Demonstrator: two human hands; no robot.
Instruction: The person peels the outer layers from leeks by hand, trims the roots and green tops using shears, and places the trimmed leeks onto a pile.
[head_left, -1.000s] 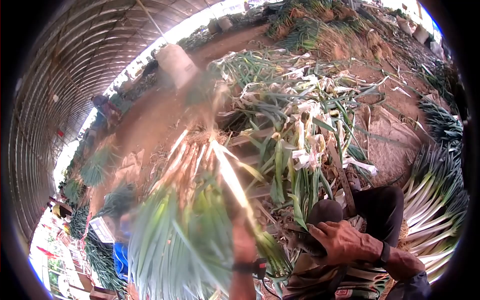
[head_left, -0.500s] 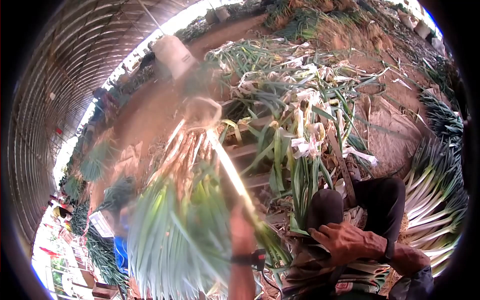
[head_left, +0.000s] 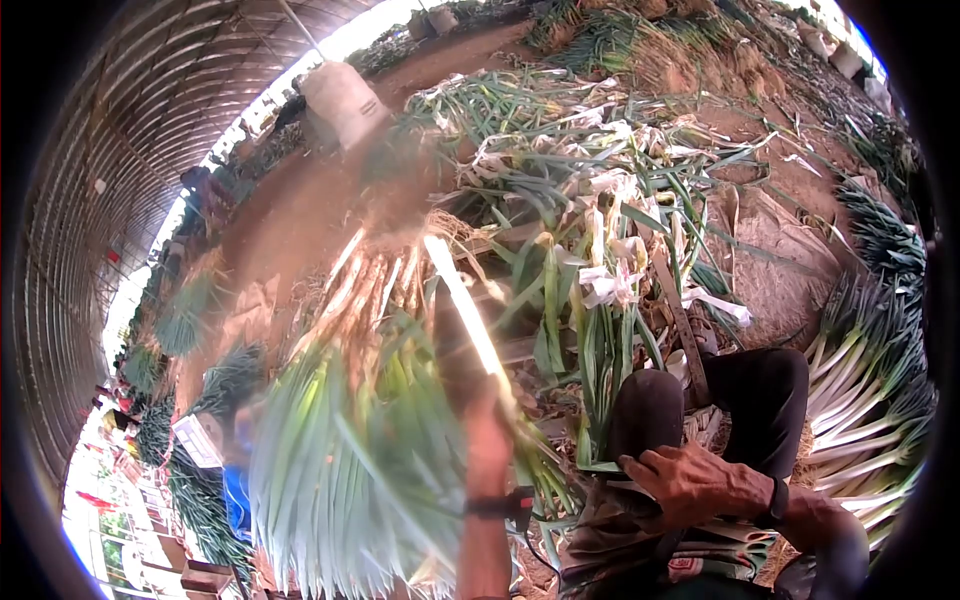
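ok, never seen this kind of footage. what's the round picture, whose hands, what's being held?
No machine here: a person works with bare hands. The single round, warped picture comes from a camera on their head, looking forward and down. The left hand, blurred, grips a bundle of leeks, roots up, leaves hanging. The right hand rests open on the trouser leg. On the dirt ground ahead lies a heap of leaf trimmings; a pile of cleaned leeks lies to the right. A curved tunnel roof arches over the left.
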